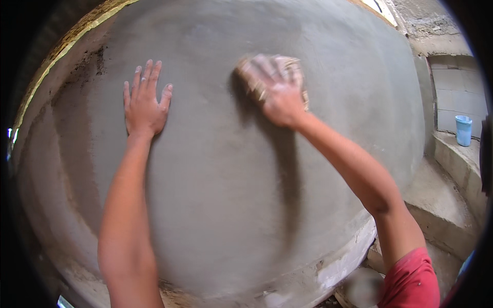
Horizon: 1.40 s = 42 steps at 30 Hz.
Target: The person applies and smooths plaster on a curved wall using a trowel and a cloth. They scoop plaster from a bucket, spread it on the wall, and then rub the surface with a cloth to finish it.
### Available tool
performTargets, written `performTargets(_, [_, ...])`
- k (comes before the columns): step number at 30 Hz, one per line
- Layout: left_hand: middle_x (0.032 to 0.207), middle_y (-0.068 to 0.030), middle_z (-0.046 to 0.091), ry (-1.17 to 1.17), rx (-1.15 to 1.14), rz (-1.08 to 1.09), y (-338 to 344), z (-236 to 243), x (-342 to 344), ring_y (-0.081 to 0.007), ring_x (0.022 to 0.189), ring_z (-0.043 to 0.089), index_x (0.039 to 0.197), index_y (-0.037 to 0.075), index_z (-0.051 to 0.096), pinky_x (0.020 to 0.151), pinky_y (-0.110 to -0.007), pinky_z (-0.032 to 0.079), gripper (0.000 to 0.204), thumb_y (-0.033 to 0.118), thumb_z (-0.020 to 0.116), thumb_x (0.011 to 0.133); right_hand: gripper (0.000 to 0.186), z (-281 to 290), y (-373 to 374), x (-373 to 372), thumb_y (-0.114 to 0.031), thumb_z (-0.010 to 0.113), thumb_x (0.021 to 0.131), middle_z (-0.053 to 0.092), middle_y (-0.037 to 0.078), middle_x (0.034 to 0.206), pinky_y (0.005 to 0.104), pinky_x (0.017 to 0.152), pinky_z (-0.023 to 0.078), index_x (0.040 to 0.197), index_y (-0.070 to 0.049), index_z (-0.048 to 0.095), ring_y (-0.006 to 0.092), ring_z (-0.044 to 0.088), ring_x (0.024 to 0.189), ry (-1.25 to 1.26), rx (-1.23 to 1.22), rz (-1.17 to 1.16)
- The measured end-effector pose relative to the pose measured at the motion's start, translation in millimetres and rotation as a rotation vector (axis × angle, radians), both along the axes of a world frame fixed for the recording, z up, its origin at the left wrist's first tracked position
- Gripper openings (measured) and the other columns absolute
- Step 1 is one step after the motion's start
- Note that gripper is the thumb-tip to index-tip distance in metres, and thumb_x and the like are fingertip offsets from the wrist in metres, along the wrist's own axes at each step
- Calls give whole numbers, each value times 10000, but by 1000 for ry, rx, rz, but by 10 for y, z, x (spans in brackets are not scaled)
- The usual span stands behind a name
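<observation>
Right hand (277, 95) sits upper centre of the frame, fingers curled over a tan sponge float (295, 69) and pressing it flat on the grey plastered wall (221, 205); the float is blurred, so its exact make is hard to tell. Left hand (144, 105) is at upper left, spread wide with palm and fingers flat on the wet plaster, holding nothing — it looks like a brace.

Doing this step well, as a judgement: keep the float face flat, not on an edge, with light even pressure and overlapping passes so no ridges are left. The bracing palm likely marks the soft surface — lean on it lightly and float over that patch too. Darker, rougher plaster at the left edge of the frame probably needs the same blending.

Containers: one light blue bucket (463, 130) at the right edge, upright on a concrete ledge (457, 159), well apart from both hands. Its contents cannot be seen from this angle.
</observation>
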State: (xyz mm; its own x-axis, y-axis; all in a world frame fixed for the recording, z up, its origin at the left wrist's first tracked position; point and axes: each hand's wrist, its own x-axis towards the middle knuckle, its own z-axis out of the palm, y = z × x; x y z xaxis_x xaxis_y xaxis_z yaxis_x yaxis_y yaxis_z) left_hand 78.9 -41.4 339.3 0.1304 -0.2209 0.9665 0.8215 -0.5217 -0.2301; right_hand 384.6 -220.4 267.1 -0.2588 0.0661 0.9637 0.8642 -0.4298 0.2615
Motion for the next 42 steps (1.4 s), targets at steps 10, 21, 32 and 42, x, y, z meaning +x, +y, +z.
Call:
performTargets(10, [1783, 47, 330, -11, 21, -32, 11, 15, 250, -229, 1654, 263, 1713, 336, 336, 1377, -495, 144, 660, 489, 505, 1094, 886, 326, -257, 606, -149, 543, 902, 277, 64, 1810, 683, 1297, 154, 1729, -374, 319, 434, 196, 1663, 394, 315, 23])
performTargets(21, [1781, 66, 329, -15, 29, -40, -12, -24, 231, -209, 1650, 272, 1707, 359, 344, 1376, -487, 156, 636, 493, 489, 1102, 724, 266, -449, 659, -227, 515, 1045, 262, 69, 1811, 649, 1322, 89, 1730, -344, 315, 409, 189, 1666, 496, 321, 86])
performTargets(32, [1780, 60, 335, -34, 56, -4, 47, -4, 222, -209, 1651, 270, 1708, 349, 346, 1372, -482, 162, 634, 501, 481, 1107, 861, 47, -411, 839, -177, 548, 927, 257, 48, 1820, 648, 1332, 73, 1724, -405, 315, 396, 197, 1672, 346, 231, 43])
performTargets(42, [1781, 62, 334, -26, 51, 52, 86, 25, 109, -210, 1653, 265, 1708, 345, 347, 1376, -473, 147, 652, 519, 482, 1094, 836, -172, -325, 561, -147, 589, 898, 332, 18, 1793, 663, 1328, 105, 1672, -421, 431, 378, 248, 1661, -4, -25, 96])
